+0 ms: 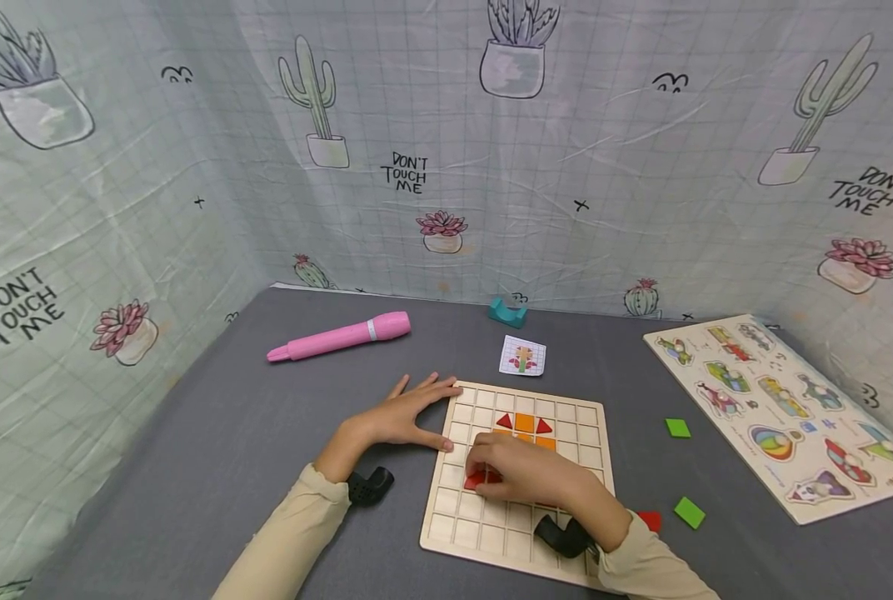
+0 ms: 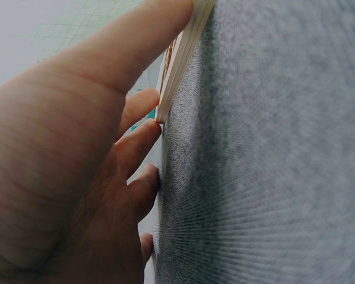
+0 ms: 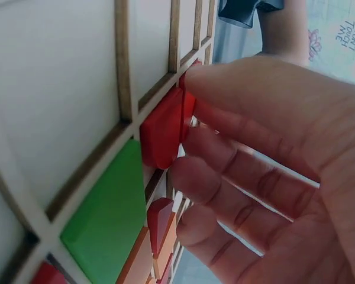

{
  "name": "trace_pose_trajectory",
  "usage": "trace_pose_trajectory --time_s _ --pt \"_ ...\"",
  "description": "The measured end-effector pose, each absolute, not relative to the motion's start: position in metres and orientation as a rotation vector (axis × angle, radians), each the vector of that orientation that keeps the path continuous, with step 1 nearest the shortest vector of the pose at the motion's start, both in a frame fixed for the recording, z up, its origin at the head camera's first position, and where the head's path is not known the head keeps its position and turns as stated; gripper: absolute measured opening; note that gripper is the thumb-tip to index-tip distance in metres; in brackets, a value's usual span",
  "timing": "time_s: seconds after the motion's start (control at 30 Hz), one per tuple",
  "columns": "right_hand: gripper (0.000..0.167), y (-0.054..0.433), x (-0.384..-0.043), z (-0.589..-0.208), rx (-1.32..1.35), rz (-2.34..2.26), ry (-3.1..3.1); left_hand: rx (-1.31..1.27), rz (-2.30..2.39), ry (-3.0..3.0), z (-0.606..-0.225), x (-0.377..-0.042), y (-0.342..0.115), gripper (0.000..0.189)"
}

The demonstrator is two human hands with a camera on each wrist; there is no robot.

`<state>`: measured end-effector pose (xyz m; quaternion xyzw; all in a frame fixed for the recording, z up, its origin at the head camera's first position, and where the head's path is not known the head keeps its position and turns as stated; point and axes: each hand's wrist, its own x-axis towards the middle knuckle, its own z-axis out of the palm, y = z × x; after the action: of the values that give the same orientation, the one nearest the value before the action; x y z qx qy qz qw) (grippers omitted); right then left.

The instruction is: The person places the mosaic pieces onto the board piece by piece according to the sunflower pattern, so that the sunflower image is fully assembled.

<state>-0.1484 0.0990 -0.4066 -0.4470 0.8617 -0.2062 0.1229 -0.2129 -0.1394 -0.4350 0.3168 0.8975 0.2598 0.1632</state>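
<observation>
A wooden grid board (image 1: 484, 533) lies in front of me, with orange tiles (image 1: 525, 423) and red triangles (image 1: 543, 427) set in its cells. Spread along its left edge, my left hand (image 1: 394, 418) touches the board with thumb and fingertips; in the left wrist view the thumb (image 2: 148, 35) lies at the board's side. Over the middle of the board, my right hand (image 1: 525, 468) pinches a red tile (image 3: 190, 97) at a cell between thumb and fingers. Beside that tile sit another red tile (image 3: 161, 130) and a green tile (image 3: 109, 213).
Right of the board lie green tiles (image 1: 690, 512) and a red tile (image 1: 650, 521), partly behind my sleeve. A picture puzzle board (image 1: 776, 417) stands further right. Behind the grid are a pattern card (image 1: 522, 356), a teal holder (image 1: 507, 313) and a pink pen-shaped object (image 1: 339, 337).
</observation>
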Motion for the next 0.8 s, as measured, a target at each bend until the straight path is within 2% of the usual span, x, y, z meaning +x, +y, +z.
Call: trace_pose_trajectory --time_s 0.53,0.8 --pt "0.012 0.118 -0.146 -0.403 -1.316 -0.712 2.498 0.904 0.76 2.556 -0.436 -0.213 -0.139 0.085" --pt "0.013 0.147 -0.146 -0.399 -1.165 -0.767 2.517 0.901 0.764 2.554 -0.435 -0.212 -0.139 0.085"
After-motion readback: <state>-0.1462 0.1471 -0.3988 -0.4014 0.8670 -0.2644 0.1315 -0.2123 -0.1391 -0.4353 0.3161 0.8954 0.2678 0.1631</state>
